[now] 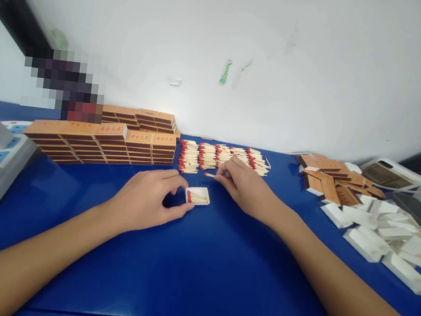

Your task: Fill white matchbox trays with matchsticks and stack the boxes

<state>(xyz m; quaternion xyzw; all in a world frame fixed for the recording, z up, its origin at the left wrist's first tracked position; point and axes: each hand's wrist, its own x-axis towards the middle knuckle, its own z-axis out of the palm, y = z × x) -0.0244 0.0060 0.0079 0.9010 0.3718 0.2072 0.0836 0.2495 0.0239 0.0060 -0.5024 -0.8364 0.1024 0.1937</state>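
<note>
With thumb and fingers, my left hand (155, 196) grips the left end of a small white matchbox tray (208, 194) on the blue table. Several red-headed matches (198, 198) lie in the tray, heads to the left. Just above and right of it, my right hand (243, 184) pinches a matchstick (210, 175), whose red head points left. Behind both hands, loose matches (188, 156) lie in several side-by-side piles, partly covered by my right hand.
Stacked orange matchboxes (101, 143) stand at the back left. On the right lie loose matchbox sleeves (332, 174) and a heap of white trays (385, 228), with a phone-like white object (393, 173) behind. A power strip (0, 169) sits at the left edge; a white wall (224, 38) rises behind.
</note>
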